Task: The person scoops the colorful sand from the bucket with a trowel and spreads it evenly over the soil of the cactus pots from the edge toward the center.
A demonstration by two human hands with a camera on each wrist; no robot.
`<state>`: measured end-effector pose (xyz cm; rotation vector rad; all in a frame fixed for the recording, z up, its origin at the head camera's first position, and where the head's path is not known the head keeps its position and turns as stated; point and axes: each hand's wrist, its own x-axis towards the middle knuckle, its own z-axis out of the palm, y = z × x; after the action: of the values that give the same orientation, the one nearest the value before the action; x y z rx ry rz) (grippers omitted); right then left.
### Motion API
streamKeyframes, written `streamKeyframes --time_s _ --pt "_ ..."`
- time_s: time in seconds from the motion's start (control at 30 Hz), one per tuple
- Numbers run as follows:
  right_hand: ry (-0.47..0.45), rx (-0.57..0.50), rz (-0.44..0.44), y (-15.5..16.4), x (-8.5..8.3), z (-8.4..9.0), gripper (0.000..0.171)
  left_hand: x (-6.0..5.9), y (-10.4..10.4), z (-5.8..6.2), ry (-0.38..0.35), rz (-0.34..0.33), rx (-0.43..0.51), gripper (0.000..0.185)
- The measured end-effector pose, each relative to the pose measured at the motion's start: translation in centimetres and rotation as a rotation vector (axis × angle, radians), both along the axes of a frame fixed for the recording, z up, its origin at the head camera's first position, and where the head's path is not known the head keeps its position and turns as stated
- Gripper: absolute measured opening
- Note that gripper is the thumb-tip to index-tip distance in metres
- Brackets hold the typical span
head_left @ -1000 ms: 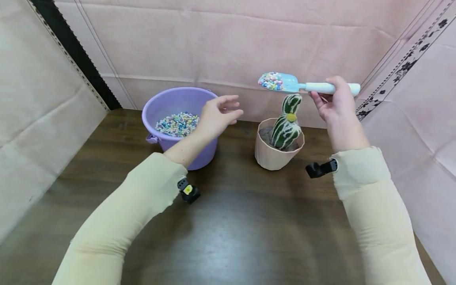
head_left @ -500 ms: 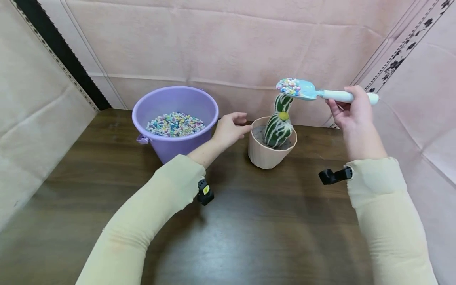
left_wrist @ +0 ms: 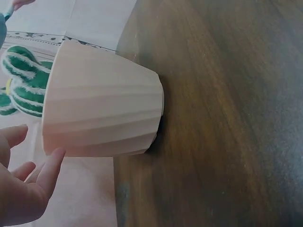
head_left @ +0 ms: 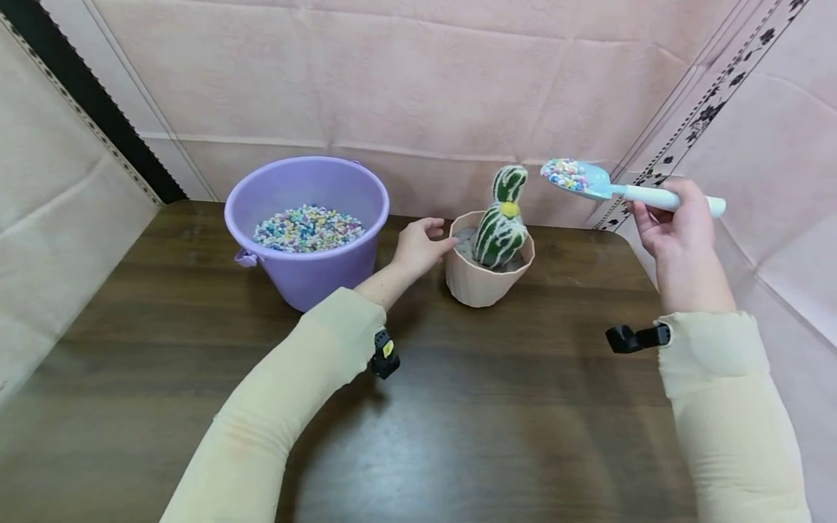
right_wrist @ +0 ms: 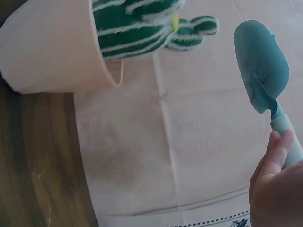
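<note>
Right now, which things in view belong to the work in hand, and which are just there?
In use:
scoop, held by right hand
coloured pebbles
pink pot, touched by left hand
cactus
purple bucket

Just there:
table
pink backdrop

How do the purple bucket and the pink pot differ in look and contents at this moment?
The purple bucket is smooth-walled and plainly larger; the pink pot is ribbed and smaller. The bucket holds multicoloured pebbles; the pot holds a striped green cactus in grey soil. The left hand touches the pot's rim, while nothing touches the bucket. Both stand upright on the wooden table, near the back wall.
</note>
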<state>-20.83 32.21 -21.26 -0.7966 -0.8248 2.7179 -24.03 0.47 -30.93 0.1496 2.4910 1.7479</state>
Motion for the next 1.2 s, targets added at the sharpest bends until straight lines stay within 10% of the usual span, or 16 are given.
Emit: streamKeyframes --time_s 1.2 --pt "-0.045 0.089 0.162 1.9 0.2 -5.8 0.017 -0.4 1.0 -1.6 0.047 -0.008 -0.049 0.043"
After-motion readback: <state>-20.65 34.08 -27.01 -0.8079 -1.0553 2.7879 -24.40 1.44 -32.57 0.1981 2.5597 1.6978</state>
